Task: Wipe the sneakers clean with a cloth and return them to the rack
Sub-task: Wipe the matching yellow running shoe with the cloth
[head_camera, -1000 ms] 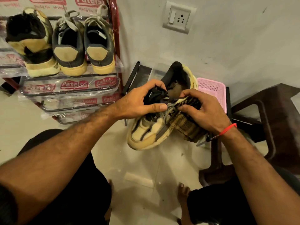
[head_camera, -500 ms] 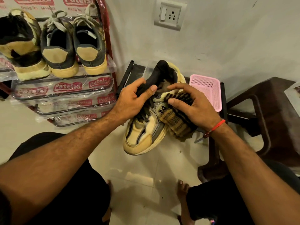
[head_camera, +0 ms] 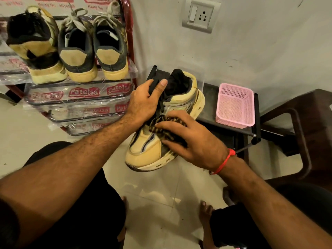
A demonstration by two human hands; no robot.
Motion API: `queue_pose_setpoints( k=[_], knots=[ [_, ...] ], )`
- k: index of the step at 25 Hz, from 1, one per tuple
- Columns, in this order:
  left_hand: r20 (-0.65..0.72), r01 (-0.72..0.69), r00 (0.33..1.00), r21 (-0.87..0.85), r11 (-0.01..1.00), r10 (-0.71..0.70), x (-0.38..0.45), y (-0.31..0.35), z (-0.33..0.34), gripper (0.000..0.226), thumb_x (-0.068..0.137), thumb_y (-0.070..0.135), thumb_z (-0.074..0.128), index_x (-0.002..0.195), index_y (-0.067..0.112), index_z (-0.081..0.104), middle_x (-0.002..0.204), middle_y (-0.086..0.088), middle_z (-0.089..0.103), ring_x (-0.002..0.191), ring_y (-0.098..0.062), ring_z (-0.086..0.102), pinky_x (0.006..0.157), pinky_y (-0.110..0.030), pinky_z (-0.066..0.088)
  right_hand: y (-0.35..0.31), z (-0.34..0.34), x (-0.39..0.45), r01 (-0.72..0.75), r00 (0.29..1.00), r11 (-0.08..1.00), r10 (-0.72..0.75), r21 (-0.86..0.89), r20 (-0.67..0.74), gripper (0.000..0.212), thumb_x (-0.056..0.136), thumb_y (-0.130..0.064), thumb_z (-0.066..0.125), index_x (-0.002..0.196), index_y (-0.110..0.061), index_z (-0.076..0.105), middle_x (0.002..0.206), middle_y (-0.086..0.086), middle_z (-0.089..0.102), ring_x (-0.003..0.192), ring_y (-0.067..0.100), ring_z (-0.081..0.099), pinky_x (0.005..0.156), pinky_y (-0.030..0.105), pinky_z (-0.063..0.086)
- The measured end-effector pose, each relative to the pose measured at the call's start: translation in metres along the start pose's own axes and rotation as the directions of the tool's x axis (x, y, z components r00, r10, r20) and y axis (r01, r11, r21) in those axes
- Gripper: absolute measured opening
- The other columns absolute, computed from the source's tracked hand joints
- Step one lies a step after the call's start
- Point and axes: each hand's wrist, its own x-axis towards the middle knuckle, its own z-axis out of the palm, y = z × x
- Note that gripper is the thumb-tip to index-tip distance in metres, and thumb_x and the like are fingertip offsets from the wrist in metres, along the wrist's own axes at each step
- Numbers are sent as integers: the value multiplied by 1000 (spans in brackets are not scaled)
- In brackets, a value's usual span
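Left of held sneaker (head_camera: 181,105): rack (head_camera: 79,97) bearing three shoes (head_camera: 75,49). Centre: left hand (head_camera: 143,103) gripping sneaker tongue, thumb curled over it; right hand (head_camera: 194,141), fingers spread, pressing striped cloth (head_camera: 161,126) onto sneaker upper. Right of sneaker: pink basket (head_camera: 235,105).

cloth (head_camera: 162,129) mostly under right hand (head_camera: 195,142)

Home corner — shoe rack (head_camera: 79,97), wall socket (head_camera: 201,14), tiled floor (head_camera: 161,191).
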Motion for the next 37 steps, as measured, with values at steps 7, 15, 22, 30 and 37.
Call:
queue_pose_setpoints(
  k=[7,15,22,30,37],
  knots=[
    [67,-12,998,-67,998,17,-6,13,8,69,89,70,52,102,3,66,92,-23,71,82,-38,69,73,-57,57,24,-33,1,-347,919,933,317,-96,-236,40,97,-30,61,132,-11,60,134,16,41,111,14,43,97,28,51],
    [103,-5,995,-67,998,12,-6,9,1,81,81,77,50,102,0,63,93,-27,68,82,-42,69,72,-60,57,31,-38,0,-277,950,949,246,-153,-191,34,98,-30,59,126,-11,64,129,16,46,104,27,56,84,41,59],
    [50,-23,998,-23,999,24,-1,9,1,75,83,76,48,102,5,67,91,-17,73,85,-33,70,74,-55,57,5,-24,-8,-32,997,999,31,19,76,35,96,-34,59,124,-14,65,126,8,50,105,16,55,88,24,54],
    [-40,40,998,2,999,-40,5,4,-5,64,91,68,51,94,6,66,83,-15,70,75,-30,67,71,-54,56,-9,-18,-7,-3,990,998,-5,57,139,33,96,-32,59,124,-15,64,126,6,48,101,16,57,84,29,57],
    [4,36,999,-22,999,-36,1,7,1,65,89,69,54,98,6,67,88,-20,72,79,-35,70,67,-55,58,25,-40,-5,-219,975,971,215,-96,-50,30,93,-30,64,119,-16,68,122,8,50,102,18,54,84,39,58]
  ],
)
